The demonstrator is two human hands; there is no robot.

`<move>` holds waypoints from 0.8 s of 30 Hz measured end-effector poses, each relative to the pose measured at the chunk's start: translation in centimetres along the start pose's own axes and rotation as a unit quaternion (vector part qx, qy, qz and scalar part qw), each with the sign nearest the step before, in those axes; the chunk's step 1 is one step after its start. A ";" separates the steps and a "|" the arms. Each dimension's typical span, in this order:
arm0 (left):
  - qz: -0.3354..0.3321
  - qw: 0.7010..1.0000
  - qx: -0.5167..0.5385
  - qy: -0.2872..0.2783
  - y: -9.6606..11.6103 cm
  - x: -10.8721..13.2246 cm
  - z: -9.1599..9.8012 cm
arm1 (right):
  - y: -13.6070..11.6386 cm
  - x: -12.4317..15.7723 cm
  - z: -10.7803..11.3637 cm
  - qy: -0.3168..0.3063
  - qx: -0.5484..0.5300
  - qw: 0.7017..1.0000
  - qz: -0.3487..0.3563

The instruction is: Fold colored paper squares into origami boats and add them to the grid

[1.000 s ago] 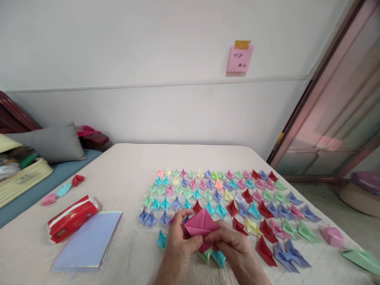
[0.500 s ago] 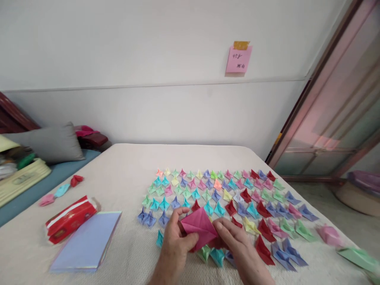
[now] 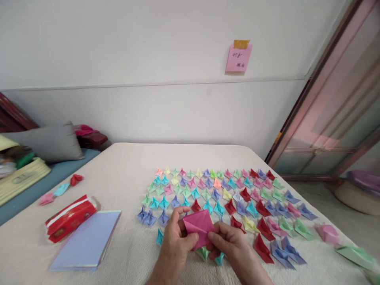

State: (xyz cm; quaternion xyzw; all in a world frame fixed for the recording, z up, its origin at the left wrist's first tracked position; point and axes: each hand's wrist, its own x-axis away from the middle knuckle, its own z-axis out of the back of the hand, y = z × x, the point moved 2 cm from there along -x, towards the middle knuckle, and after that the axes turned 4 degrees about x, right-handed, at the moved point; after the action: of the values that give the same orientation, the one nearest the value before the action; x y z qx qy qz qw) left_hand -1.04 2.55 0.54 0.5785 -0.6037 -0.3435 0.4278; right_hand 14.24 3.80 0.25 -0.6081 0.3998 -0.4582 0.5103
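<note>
Right grip [image 3: 234, 242] inward (paper [image 3: 200, 224] under thumb [image 3: 214, 237])

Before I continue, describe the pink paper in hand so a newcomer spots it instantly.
On the pale surface, find the rows of small folded papers. Over the nearer rows, the left hand and right hand hold the pink paper. It alone is held up, and looks flatter than its neighbours.
</note>
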 end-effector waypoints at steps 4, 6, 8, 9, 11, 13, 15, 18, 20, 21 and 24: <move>0.002 1.000 -0.014 -0.022 0.1 0.2 -0.2 | -0.1 0.2 -0.3 0.000 -0.046 0.999 0.007; 0.002 0.999 -0.030 -0.040 -0.1 0.3 -0.2 | -0.1 0.2 -0.5 -0.005 -0.063 0.998 0.005; 0.006 0.998 -0.041 -0.051 -0.4 0.4 -0.2 | 0.1 0.1 -0.6 -0.009 -0.072 0.997 0.007; 0.008 0.998 -0.043 -0.054 -0.6 0.4 -0.2 | 0.2 0.0 -0.7 -0.009 -0.071 0.997 0.009; 0.008 0.997 -0.044 -0.059 -0.9 0.4 -0.1 | 0.5 -0.1 -0.6 -0.003 -0.049 0.999 0.017; 0.009 0.997 -0.042 -0.068 -1.0 0.4 -0.1 | 0.6 -0.1 -0.5 0.012 -0.021 0.999 0.028; 0.004 0.996 -0.041 -0.075 -0.7 0.4 -0.1 | 0.6 -0.1 -0.5 0.020 -0.008 0.999 0.028; -0.023 0.997 -0.048 -0.059 0.4 0.3 0.0 | 0.6 0.1 -0.6 0.017 -0.010 1.000 0.011; -0.039 0.997 -0.058 -0.036 1.2 0.4 0.2 | 0.7 0.1 -0.7 0.014 -0.010 1.000 0.004; -0.041 0.997 -0.063 -0.026 1.5 0.4 0.3 | 0.7 0.1 -0.8 0.013 -0.010 1.000 0.004; -0.040 0.997 -0.071 -0.016 2.1 0.5 0.4 | 0.8 0.2 -1.0 0.001 -0.016 1.000 -0.005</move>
State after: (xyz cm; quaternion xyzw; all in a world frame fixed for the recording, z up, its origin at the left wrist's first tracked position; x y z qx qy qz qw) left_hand -2.21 2.25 2.33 0.5652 -0.5605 -0.4113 0.4440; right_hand 13.34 3.24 -0.47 -0.6176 0.4045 -0.4546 0.4983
